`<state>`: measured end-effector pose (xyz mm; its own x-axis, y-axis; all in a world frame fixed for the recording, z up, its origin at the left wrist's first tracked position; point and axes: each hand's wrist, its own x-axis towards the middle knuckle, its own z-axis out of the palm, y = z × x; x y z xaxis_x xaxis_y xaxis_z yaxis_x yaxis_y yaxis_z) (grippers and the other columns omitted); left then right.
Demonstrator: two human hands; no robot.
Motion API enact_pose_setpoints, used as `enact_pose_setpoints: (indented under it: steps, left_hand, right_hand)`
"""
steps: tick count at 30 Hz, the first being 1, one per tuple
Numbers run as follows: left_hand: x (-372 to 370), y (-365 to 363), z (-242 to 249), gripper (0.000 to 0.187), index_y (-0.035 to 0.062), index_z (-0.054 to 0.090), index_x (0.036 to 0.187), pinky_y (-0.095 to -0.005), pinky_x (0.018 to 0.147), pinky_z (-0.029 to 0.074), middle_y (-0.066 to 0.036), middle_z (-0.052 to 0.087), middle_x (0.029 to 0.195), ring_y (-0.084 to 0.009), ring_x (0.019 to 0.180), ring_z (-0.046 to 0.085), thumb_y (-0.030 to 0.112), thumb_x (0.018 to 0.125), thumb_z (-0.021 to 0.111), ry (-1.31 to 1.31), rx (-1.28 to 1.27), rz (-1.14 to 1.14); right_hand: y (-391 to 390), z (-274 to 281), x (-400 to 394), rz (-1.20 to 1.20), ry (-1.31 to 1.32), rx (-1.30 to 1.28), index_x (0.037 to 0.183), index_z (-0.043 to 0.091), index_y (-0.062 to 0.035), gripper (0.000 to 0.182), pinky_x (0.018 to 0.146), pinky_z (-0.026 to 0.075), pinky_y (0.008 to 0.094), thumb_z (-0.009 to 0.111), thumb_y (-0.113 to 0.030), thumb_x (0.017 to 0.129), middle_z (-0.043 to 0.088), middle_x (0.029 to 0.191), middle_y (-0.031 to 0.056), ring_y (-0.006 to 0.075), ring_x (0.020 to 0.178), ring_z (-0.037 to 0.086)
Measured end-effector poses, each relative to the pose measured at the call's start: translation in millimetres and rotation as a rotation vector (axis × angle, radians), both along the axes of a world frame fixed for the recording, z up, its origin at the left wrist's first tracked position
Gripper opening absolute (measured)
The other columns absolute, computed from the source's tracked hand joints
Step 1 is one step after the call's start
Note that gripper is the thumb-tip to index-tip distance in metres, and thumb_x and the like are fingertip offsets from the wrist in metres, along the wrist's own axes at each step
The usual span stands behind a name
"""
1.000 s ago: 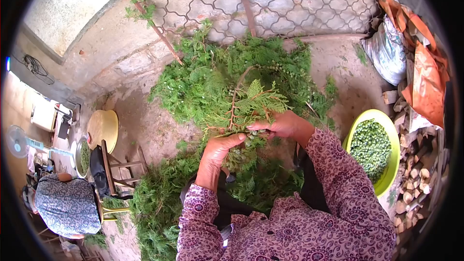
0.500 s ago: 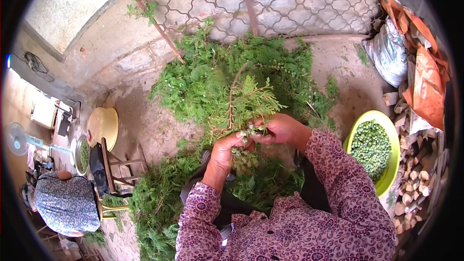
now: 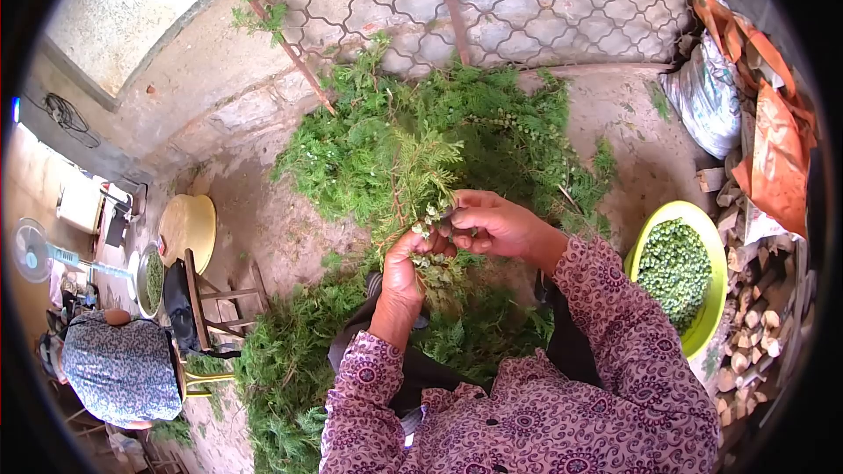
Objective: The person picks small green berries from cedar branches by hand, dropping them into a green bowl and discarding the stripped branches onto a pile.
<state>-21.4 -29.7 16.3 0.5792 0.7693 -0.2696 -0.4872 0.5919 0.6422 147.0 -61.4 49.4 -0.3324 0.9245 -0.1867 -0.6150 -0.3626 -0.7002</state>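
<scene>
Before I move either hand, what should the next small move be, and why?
Probably pinch off the small pale-green cluster with the right hand while the left hand steadies the feathery green sprig: the right hand's fingertips are beside that cluster, and the bright yellow-green plastic basin holds similar green pieces.

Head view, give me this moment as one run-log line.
left hand: holding leafy sprig | right hand: fingers at sprig's pale green cones | yellow-green basin: green cones inside, beside stacked firewood
</scene>
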Motion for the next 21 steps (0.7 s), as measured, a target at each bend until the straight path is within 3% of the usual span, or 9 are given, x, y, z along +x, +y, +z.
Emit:
enact_pose_setpoints:
  steps: [3, 6, 12, 13, 15, 17, 19, 21]
  left_hand:
    - [-1, 0, -2, 0.023, 0.0112, 0.039, 0.06, -0.0285, 0.064, 0.035, -0.002, 0.045, 0.065, -0.0179, 0.07, 0.046, 0.024, 0.073, 0.054, -0.115, -0.046, -0.081]
    - [5, -6, 8, 0.025, 0.0114, 0.038, 0.059, -0.0284, 0.063, 0.035, -0.001, 0.041, 0.06, -0.0178, 0.066, 0.045, 0.023, 0.073, 0.055, 0.025, -0.059, 0.005]
    - [6, -7, 9, 0.026, 0.0111, 0.037, 0.057, -0.0287, 0.06, 0.034, 0.0, 0.037, 0.058, -0.0164, 0.062, 0.042, 0.021, 0.073, 0.055, -0.027, -0.106, 0.003]
    - [5, -6, 6, 0.026, 0.0111, 0.037, 0.057, -0.0287, 0.06, 0.034, 0.0, 0.037, 0.058, -0.0164, 0.062, 0.042, 0.021, 0.073, 0.055, -0.028, -0.105, 0.003]
    - [2, -2, 0, 0.025, 0.0111, 0.037, 0.058, -0.0286, 0.06, 0.034, 0.0, 0.037, 0.058, -0.0159, 0.062, 0.042, 0.021, 0.072, 0.055, -0.273, -0.085, -0.175]
    - [4, -4, 2, 0.024, 0.0111, 0.038, 0.058, -0.0283, 0.06, 0.034, 0.0, 0.039, 0.059, -0.0151, 0.062, 0.042, 0.021, 0.072, 0.055, -0.272, -0.082, -0.161]
    - [7, -9, 14, 0.023, 0.0106, 0.038, 0.058, -0.0295, 0.065, 0.038, -0.001, 0.041, 0.06, -0.0162, 0.063, 0.043, 0.02, 0.071, 0.054, -0.041, -0.127, 0.041]
    - [5, -5, 11, 0.023, 0.0096, 0.038, 0.059, -0.0315, 0.073, 0.04, -0.002, 0.042, 0.062, -0.0179, 0.067, 0.045, 0.02, 0.072, 0.054, -0.013, -0.127, 0.079]
  right_hand:
    - [4, -11, -3, 0.019, -0.046, 0.093, 0.093, 0.051, -0.0023, 0.013, 0.041, 0.029, 0.0184, 0.051, -0.007, 0.081, 0.053, 0.066, 0.0042, 0.0056, 0.046, 0.039]
    - [3, -2, -9, -0.017, -0.083, 0.11, 0.094, 0.051, -0.0026, 0.016, 0.042, 0.027, 0.0185, 0.054, -0.008, 0.08, 0.05, 0.061, 0.0016, 0.0047, 0.045, 0.036]
    - [6, -10, -9, -0.019, -0.091, 0.103, 0.088, 0.052, -0.0026, 0.011, 0.043, 0.028, 0.0198, 0.054, -0.009, 0.08, 0.045, 0.056, -0.0008, 0.0051, 0.043, 0.035]
    - [6, -10, -8, -0.003, -0.062, 0.088, 0.086, 0.052, -0.0028, 0.009, 0.043, 0.03, 0.0203, 0.053, -0.01, 0.08, 0.045, 0.056, -0.0007, 0.0058, 0.042, 0.035]
    - [5, -9, -5, 0.012, -0.034, 0.072, 0.083, 0.052, -0.0029, 0.008, 0.043, 0.032, 0.0209, 0.052, -0.011, 0.081, 0.044, 0.055, -0.0006, 0.0065, 0.042, 0.035]
    - [4, -6, -3, 0.013, 0.255, 0.017, 0.08, 0.051, -0.0027, 0.008, 0.042, 0.034, 0.0209, 0.049, -0.01, 0.08, 0.044, 0.054, 0.0005, 0.0082, 0.04, 0.036]
    - [2, -3, -5, 0.035, 0.184, 0.074, 0.079, 0.05, -0.0019, 0.008, 0.041, 0.035, 0.0202, 0.047, -0.009, 0.079, 0.047, 0.058, 0.0023, 0.0095, 0.044, 0.04]
    - [2, -5, -5, -0.011, 0.051, 0.017, 0.087, 0.049, -0.0024, 0.012, 0.04, 0.032, 0.0185, 0.044, -0.006, 0.076, 0.054, 0.076, 0.0065, 0.0094, 0.053, 0.045]
